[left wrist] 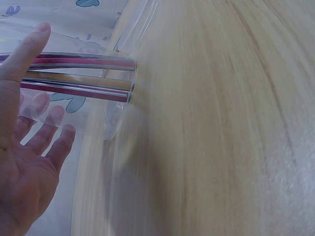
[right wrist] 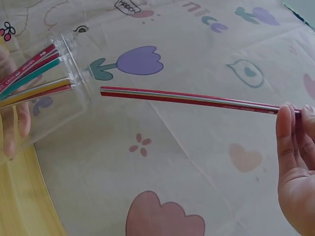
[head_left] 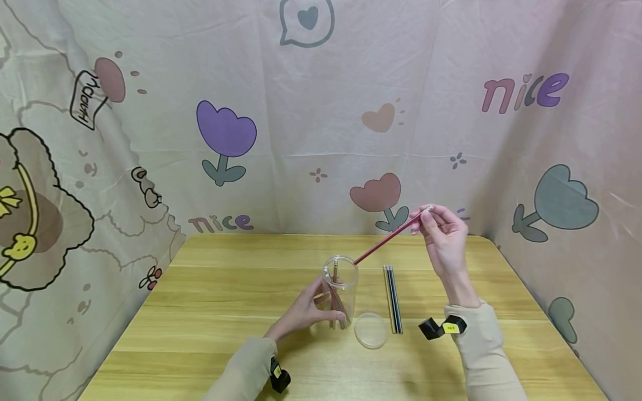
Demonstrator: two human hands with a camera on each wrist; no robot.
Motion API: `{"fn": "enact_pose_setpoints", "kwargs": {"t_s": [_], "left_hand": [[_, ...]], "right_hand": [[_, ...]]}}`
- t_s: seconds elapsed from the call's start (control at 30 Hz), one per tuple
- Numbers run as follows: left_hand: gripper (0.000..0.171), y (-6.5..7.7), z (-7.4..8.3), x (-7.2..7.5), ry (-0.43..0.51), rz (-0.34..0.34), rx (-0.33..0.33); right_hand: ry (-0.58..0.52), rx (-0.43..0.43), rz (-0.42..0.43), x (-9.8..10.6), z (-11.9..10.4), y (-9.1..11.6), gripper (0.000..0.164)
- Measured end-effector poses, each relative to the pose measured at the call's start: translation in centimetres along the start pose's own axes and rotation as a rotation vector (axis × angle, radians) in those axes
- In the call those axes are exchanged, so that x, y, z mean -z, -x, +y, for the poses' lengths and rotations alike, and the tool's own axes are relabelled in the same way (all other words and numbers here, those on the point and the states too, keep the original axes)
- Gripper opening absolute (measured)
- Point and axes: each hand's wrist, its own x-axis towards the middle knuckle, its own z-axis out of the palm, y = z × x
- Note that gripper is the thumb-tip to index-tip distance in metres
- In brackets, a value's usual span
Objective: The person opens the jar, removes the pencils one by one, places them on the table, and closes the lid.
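Observation:
My left hand (head_left: 301, 309) holds a clear plastic jar (head_left: 350, 298) upright on the table, thumb and fingers around its lower side. Several pencils (left wrist: 81, 81), red and yellow among them, stand inside; a green one (right wrist: 32, 78) also shows in the right wrist view. Thumb and fingertips of my right hand (head_left: 446, 236) pinch a red pencil (right wrist: 192, 100) by one end, above and to the right of the jar. It slants down leftward, its other end close by the jar's rim (head_left: 341, 285).
A round clear lid (head_left: 371, 331) lies on the wooden table (head_left: 225, 295), right of the jar and toward me. Further right, a few dark pencils (head_left: 393, 301) lie side by side. A printed cloth (head_left: 311, 111) hangs behind the table.

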Motion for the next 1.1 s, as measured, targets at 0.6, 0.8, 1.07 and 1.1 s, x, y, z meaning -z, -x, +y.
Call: {"fn": "enact_pose_setpoints", "kwargs": {"t_s": [0.6, 0.8, 1.07, 1.1], "left_hand": [[0.076, -0.1, -0.2, 0.0, 0.014, -0.012, -0.032], [0.075, -0.1, -0.3, 0.1, 0.009, -0.011, -0.025], [0.075, -0.1, -0.4, 0.0, -0.005, -0.009, -0.029], [0.075, -0.1, -0.4, 0.0, -0.004, -0.008, -0.028]], "right_hand": [[-0.022, -0.055, 0.099, 2.8, 0.1, 0.2, 0.013], [0.01, -0.101, 0.076, 4.0, 0.8, 0.4, 0.015], [0.041, -0.181, 0.093, 5.8, 1.8, 1.0, 0.014], [0.05, -0.192, 0.095, 6.0, 1.9, 1.0, 0.014]]}}
